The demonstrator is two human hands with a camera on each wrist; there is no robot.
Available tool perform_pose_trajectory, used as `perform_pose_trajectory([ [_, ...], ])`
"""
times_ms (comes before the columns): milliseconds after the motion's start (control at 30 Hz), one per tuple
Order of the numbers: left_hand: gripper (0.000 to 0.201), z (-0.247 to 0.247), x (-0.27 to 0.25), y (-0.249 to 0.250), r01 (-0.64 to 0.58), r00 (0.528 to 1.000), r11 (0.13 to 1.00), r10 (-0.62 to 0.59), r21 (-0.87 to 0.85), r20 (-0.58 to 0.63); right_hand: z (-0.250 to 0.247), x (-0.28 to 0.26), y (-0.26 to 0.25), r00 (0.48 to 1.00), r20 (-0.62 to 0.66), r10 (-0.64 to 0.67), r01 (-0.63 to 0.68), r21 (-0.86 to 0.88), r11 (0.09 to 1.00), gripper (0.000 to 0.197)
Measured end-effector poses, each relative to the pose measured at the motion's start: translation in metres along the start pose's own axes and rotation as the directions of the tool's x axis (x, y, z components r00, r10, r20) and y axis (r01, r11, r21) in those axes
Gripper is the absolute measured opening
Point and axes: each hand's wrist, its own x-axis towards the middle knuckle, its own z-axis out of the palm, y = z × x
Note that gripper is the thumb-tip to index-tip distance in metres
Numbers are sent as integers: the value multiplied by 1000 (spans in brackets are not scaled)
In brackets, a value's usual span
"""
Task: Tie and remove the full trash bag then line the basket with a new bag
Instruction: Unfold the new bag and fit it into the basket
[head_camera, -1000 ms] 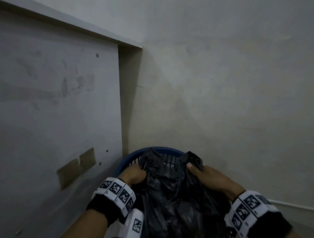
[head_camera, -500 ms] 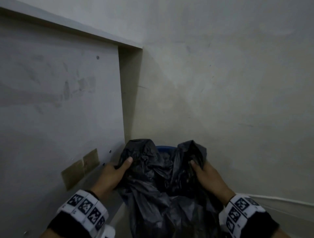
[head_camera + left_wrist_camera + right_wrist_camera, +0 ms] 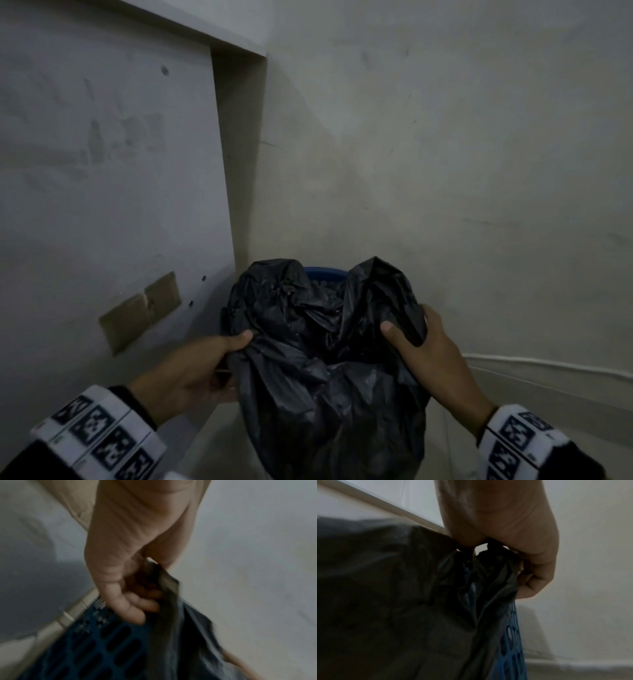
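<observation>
A full black trash bag (image 3: 325,377) stands in a blue slotted basket (image 3: 323,273), of which only the far rim shows in the head view. My left hand (image 3: 219,356) grips the bag's left edge, thumb on top. My right hand (image 3: 416,337) grips the bunched right edge. Both top corners of the bag stick up above the rim. In the left wrist view my curled fingers (image 3: 137,607) pinch the plastic (image 3: 171,601) above the basket wall (image 3: 96,646). The right wrist view has my fingers (image 3: 534,580) closed on gathered plastic (image 3: 488,574), with the basket (image 3: 513,635) below.
The basket sits in a corner: a grey panel (image 3: 109,205) with brown tape patches (image 3: 144,310) on the left, a plaster wall (image 3: 445,154) behind and to the right. A white cable (image 3: 548,365) runs along the right wall low down.
Both hands have pulled the bag's edges off the basket rim and lifted them up and inward. The blue rim is now mostly hidden behind the raised plastic.
</observation>
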Motion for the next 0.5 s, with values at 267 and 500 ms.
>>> perform_pose_trajectory([
  [267,43,41,7,14,-102,994,949,111,-300,15,6,1,2,999,-25,41,-36,169,985,55],
  [500,45,45,4,23,-93,991,945,119,-315,63,7,2,-3,984,-151,96,-23,424,906,37],
])
